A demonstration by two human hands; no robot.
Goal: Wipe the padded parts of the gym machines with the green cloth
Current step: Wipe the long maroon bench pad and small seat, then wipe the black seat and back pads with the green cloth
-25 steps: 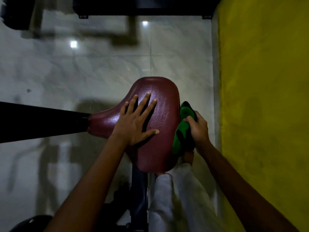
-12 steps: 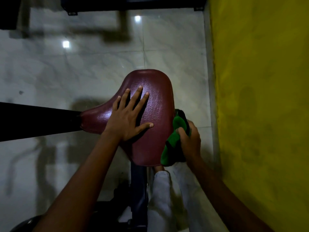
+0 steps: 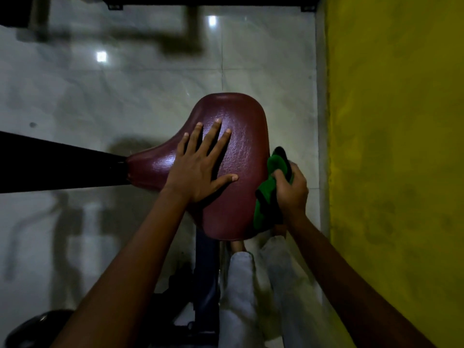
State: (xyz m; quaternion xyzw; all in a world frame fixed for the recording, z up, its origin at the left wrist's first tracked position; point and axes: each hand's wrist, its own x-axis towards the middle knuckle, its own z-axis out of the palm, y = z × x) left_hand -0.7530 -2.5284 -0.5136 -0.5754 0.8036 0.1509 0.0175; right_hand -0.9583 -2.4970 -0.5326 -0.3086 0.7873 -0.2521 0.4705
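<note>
Wiping the maroon saddle's (image 3: pixel 233 197) right edge w/ green cloth (image 3: pixel 267 194), bunched in the closed right hand (image 3: pixel 292 190). Left hand (image 3: pixel 198 169) flat, fingers spread, empty, steadying the top. Better: press firm, follow the curve, cover the seam.

A pale marble-look tile floor (image 3: pixel 125 101) fills the view, glossy with two small light spots. A yellow wall (image 3: pixel 396 146) runs down the right side. A black bar (image 3: pixel 55 164) crosses from the left. Light trouser legs (image 3: pixel 241 305) show at the bottom, beside a dark post (image 3: pixel 206 267).
</note>
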